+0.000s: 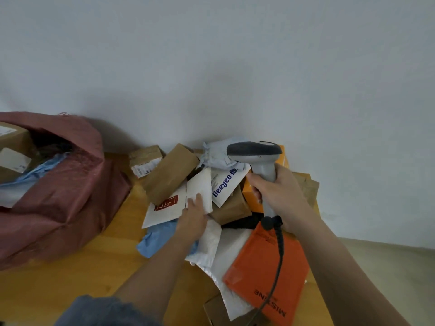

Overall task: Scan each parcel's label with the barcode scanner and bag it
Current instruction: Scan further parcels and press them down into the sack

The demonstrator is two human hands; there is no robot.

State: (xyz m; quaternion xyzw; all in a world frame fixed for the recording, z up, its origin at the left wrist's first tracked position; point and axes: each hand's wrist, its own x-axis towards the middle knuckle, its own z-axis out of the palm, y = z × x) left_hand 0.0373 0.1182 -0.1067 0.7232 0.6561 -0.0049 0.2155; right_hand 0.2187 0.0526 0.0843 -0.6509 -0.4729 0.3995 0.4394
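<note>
The right hand (280,191) is clamped round the scanner (255,156) above the pile at the table's (70,285) far right. The left hand (194,212) rests flat, fingers straight, on a white mailer (200,184). It looks light, thin and floppy; best pinched at an edge. The red bag (70,184) gapes at the left.

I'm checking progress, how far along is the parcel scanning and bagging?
Done: a few parcels sit in the red bag. In hand: the right hand grips the scanner; the left hand rests on a white mailer. Left: the parcel pile on the table.
</note>
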